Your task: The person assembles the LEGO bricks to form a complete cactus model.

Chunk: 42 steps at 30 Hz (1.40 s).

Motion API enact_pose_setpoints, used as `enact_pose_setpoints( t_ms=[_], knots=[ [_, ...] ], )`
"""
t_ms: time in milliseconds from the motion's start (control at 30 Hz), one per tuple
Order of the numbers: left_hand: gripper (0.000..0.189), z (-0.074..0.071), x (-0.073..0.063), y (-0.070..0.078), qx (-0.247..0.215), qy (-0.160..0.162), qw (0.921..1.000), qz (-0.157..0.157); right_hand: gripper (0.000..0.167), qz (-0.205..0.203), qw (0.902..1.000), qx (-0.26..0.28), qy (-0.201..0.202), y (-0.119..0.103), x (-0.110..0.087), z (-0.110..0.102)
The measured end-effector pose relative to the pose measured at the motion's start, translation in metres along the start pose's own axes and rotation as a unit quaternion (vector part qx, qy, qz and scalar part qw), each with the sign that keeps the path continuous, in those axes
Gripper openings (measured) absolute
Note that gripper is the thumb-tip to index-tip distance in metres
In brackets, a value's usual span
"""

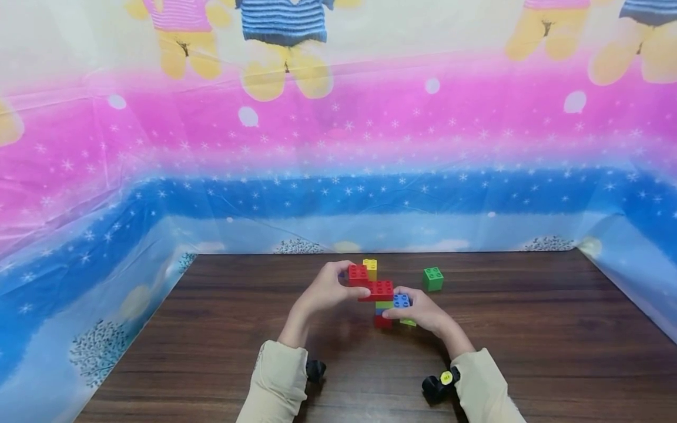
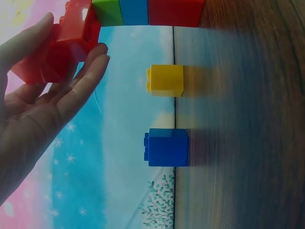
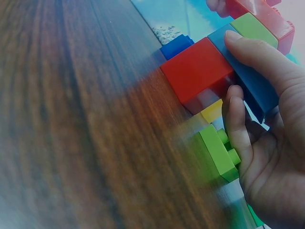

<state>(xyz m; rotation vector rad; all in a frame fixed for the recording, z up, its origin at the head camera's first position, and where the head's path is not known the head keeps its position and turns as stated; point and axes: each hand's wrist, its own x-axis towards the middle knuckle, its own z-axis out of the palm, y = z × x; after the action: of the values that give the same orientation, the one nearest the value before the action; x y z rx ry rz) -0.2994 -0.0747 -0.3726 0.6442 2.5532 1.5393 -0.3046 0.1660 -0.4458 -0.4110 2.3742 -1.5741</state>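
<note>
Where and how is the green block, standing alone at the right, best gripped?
Likely pinch the green block by its opposite flat side walls, coming from above: it stands studs up, apart from the other blocks, so both sides look reachable.

Beige sleeves (image 1: 277, 376), black wrist cameras (image 1: 435, 389)

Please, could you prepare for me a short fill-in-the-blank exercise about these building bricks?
1. The left grip holds bricks coloured ____.
2. In the stack, the blue brick lies directly between the lowest brick and a ____ brick.
3. In the left wrist view, the only loose brick besides the yellow brick is ____.
Missing words: red; green; blue.
</note>
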Motion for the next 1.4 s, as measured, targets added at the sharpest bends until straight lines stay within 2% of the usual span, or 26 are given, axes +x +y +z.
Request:
enact_pose_setpoints(
  t_ms=[400,633,1133,1400],
  knots=[
    [0.035,-0.0006,0.0004,0.0010,0.013,-0.003,0.9999,-0.004,0.048,0.001,1.0000,-0.004,0.002,0.0051,0.0043,-0.0004],
    [0.032,-0.0002,0.0018,0.0010,0.017,-0.005,0.9998,0.002,0.049,-0.004,0.9999,0.007,-0.011,0.0048,0.0045,-0.0018],
    [0.030,0.0050,0.0029,0.0018,-0.001,0.000,1.0000,-0.008,0.046,-0.008,0.9999,0.012,-0.009,0.0026,0.0019,-0.0018],
    [0.028,0.0077,0.0048,-0.0014,-0.014,-0.005,0.9999,-0.002,0.045,-0.006,0.9999,0.014,-0.001,0.0020,0.0011,-0.0014]
  ],
)
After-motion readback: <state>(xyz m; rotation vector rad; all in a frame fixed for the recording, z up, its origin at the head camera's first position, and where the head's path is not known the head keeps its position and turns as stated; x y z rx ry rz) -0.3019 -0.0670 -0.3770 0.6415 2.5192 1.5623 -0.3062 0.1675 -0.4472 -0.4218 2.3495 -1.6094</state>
